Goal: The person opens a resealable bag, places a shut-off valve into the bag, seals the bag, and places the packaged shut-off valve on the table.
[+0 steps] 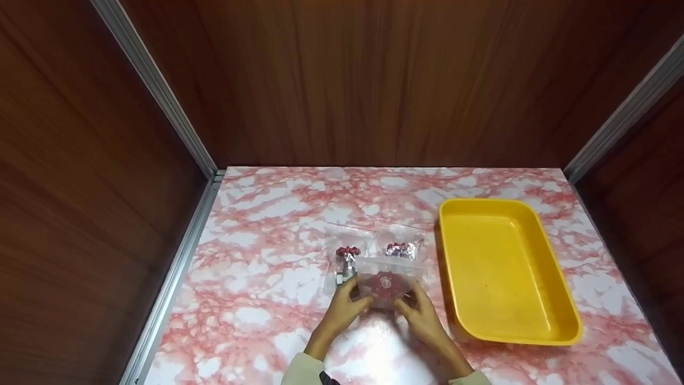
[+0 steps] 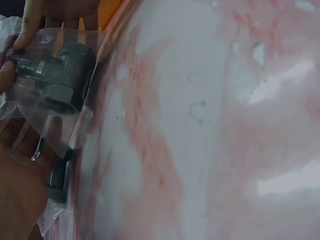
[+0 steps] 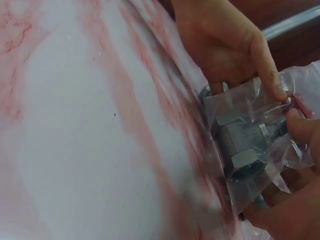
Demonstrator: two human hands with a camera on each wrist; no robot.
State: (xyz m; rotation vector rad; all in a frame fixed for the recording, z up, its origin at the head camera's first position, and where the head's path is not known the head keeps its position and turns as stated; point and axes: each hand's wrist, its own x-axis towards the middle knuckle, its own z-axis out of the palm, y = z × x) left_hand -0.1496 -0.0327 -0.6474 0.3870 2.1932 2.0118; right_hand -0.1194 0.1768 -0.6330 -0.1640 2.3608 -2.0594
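Both hands hold a valve in a clear plastic bag, its red handwheel [image 1: 387, 285] facing up in the head view. The left hand [image 1: 344, 307] grips the bag from the left and the right hand [image 1: 422, 313] from the right, thumbs near the handwheel. In the wrist views the grey metal valve body [image 2: 70, 75] with hexagonal ends shows through the plastic, close over the table. Just beyond lie two more bagged valves, one with its red handwheel [image 1: 348, 251] at left, the other's handwheel [image 1: 399, 249] at right; the held bag partly hides them.
A yellow tray [image 1: 491, 278] stands on the table right of the hands. The red-and-white marbled tabletop [image 1: 256, 278] is bounded by dark wood panels [image 1: 347, 80] at the back and sides, with metal rails [image 1: 160, 85] at the corners.
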